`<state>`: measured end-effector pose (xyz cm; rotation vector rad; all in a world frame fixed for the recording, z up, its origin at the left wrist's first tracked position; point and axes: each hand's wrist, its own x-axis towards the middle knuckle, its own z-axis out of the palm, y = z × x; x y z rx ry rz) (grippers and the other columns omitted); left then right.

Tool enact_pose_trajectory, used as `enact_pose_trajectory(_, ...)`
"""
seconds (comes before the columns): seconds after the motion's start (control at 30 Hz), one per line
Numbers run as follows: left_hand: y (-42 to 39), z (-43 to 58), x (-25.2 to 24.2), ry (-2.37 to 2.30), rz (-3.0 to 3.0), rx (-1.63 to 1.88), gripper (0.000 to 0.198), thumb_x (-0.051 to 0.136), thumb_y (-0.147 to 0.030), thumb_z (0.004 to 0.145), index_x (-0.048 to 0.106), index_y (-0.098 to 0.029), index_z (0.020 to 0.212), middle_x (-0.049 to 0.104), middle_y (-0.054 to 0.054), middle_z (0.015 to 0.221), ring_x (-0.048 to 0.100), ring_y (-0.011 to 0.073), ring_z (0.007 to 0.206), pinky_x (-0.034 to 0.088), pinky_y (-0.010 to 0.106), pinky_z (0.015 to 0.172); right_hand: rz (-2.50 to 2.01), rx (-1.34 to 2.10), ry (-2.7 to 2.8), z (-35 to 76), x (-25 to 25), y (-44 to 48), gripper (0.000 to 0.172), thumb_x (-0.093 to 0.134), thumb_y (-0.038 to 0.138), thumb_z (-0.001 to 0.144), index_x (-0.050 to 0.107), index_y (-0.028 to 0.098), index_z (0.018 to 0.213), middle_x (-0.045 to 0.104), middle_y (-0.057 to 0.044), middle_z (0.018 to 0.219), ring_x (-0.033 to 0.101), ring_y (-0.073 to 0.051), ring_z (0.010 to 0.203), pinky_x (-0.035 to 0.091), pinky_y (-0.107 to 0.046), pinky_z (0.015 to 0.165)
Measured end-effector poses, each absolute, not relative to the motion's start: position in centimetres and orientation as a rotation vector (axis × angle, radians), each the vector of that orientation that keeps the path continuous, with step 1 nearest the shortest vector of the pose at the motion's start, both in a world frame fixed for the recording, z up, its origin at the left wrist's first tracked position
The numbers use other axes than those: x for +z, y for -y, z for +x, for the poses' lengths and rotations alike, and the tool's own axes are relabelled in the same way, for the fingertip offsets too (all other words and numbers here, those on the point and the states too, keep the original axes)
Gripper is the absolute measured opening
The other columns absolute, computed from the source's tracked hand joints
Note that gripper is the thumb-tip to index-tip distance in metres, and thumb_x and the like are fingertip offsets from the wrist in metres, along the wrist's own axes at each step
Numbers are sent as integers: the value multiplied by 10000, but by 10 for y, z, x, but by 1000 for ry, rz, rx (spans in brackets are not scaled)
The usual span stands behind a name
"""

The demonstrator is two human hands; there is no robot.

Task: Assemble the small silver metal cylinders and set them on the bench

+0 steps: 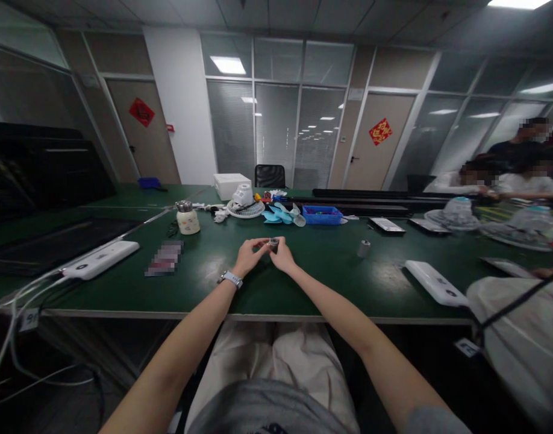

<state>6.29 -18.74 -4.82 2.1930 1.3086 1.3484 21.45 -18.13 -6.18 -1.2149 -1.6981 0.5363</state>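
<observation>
My left hand (249,255) and my right hand (282,255) meet over the table, both closed around a small round metal part (273,242). Fingers cover most of it; a greyish, dark-centred top shows between them. To the right of my hands, a short silver cylinder (364,248) stands upright on the green tabletop (276,295). Beyond my hands lie light-blue fan blades (280,213) and a white fan head with a round grille (244,207).
A blue tray (322,215) holds small items. On the left are a cream jar (187,219), a blurred-out flat item (165,258) and a white power strip (102,259). Another white device (435,282) lies right. Several people work at the far right, one person (520,144) among them.
</observation>
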Motion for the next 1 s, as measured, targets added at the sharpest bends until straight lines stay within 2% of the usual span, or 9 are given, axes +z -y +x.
enact_pose_trajectory(0.13, 185, 67, -49, -1272, 2201, 1388, 333, 566, -449, 867, 739, -230, 1048, 716, 40, 960, 603, 178, 911, 457, 300, 852, -1257, 537, 1821, 203, -70, 179, 298, 593, 206, 803, 381, 232, 1011, 642, -88, 957, 643, -255, 864, 498, -411, 797)
enact_pose_trajectory(0.27, 182, 73, -48, -1303, 2145, 1417, 271, 604, -423, 845, 762, -220, 932, 709, 43, 940, 608, 180, 941, 463, 298, 865, -1222, 615, 1744, 205, -70, 183, 345, 649, 208, 759, 375, 248, 965, 636, -60, 900, 644, -258, 864, 494, -410, 816)
enact_pose_trajectory(0.47, 174, 67, -46, -1415, 1958, 1523, 240, 589, -388, 856, 762, -231, 913, 728, 33, 962, 614, 185, 943, 464, 296, 829, -1271, 587, 1711, 210, -67, 190, 372, 689, 238, 739, 396, 253, 968, 636, -54, 963, 633, -243, 921, 480, -418, 872)
enact_pose_trajectory(0.53, 172, 60, -47, -1520, 1945, 1534, 235, 583, -389, 863, 763, -252, 926, 729, 25, 989, 601, 188, 980, 445, 305, 867, -1287, 579, 1665, 216, -67, 191, 358, 695, 272, 746, 412, 256, 964, 639, -46, 973, 630, -226, 924, 478, -412, 886)
enact_pose_trajectory(0.63, 173, 50, -50, -1705, 2065, 1362, 209, 643, -436, 816, 775, -288, 884, 725, 27, 1004, 550, 231, 1053, 400, 353, 933, -1304, 600, 1560, 232, -66, 190, 342, 714, 313, 735, 445, 252, 935, 642, -23, 936, 630, -200, 892, 480, -404, 893)
enact_pose_trajectory(0.8, 176, 45, -56, -1820, 2204, 901, 250, 700, -531, 731, 788, -329, 849, 734, 58, 947, 498, 321, 1052, 404, 404, 874, -1310, 563, 1520, 257, -67, 188, 358, 765, 353, 674, 551, 220, 928, 650, -17, 904, 621, -175, 854, 495, -391, 886)
enact_pose_trajectory(0.9, 176, 45, -56, -1820, 2211, 823, 301, 678, -569, 733, 784, -345, 904, 740, 55, 956, 506, 329, 1039, 406, 406, 865, -1291, 582, 1460, 259, -69, 186, 426, 821, 338, 599, 592, 207, 933, 660, -10, 862, 627, -170, 825, 503, -397, 890)
enact_pose_trajectory(1.0, 175, 44, -57, -1789, 2221, 868, 373, 656, -590, 739, 770, -336, 987, 742, 57, 969, 536, 311, 1010, 411, 382, 862, -1247, 727, 1281, 256, -66, 182, 424, 843, 240, 577, 609, 196, 927, 672, 0, 816, 644, -165, 797, 515, -384, 881)
